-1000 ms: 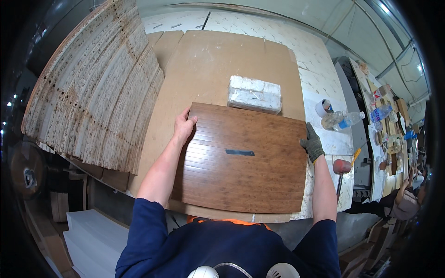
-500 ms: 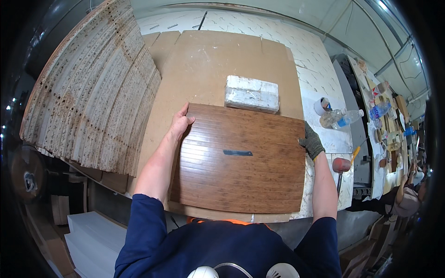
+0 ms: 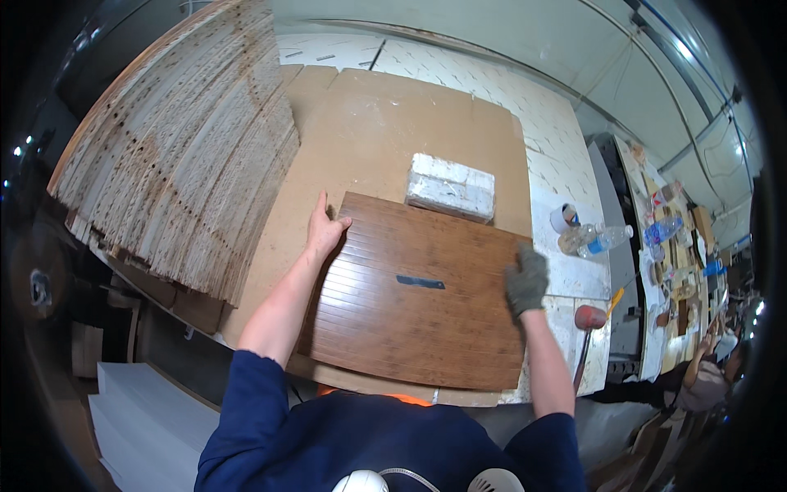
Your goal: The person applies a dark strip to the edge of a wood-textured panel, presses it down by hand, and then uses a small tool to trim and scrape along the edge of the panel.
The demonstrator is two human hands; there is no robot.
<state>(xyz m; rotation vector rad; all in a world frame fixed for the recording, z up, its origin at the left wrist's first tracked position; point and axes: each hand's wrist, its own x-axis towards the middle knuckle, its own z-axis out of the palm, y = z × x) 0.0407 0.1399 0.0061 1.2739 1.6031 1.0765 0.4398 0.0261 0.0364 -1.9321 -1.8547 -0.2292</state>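
Note:
A brown wooden panel (image 3: pixel 410 336) with fine parallel grooves lies in front of me on a cardboard sheet. A small dark flat strip (image 3: pixel 420 282) rests near its middle. My bare left hand (image 3: pixel 326 230) is at the panel's far left corner, index finger stretched out and thumb apart, touching the edge; its other fingers are partly hidden. My right hand (image 3: pixel 527 283), in a dark grey glove, lies over the panel's right edge with its fingers extended. Just beyond the panel's far edge sits a whitish, worn block (image 3: pixel 451 187).
A tall stack of panels (image 3: pixel 180 164) with stained edges stands at the left. On the right are a tape roll (image 3: pixel 564 217), plastic bottles (image 3: pixel 607 239) and a red-headed mallet (image 3: pixel 589 318). Farther right is a cluttered bench (image 3: pixel 664 271) with another person (image 3: pixel 707 373) near it.
My right hand has moved left, from beside the panel's right edge onto its top. My left hand stays at the far left corner, its index finger now straighter. The view has shifted slightly.

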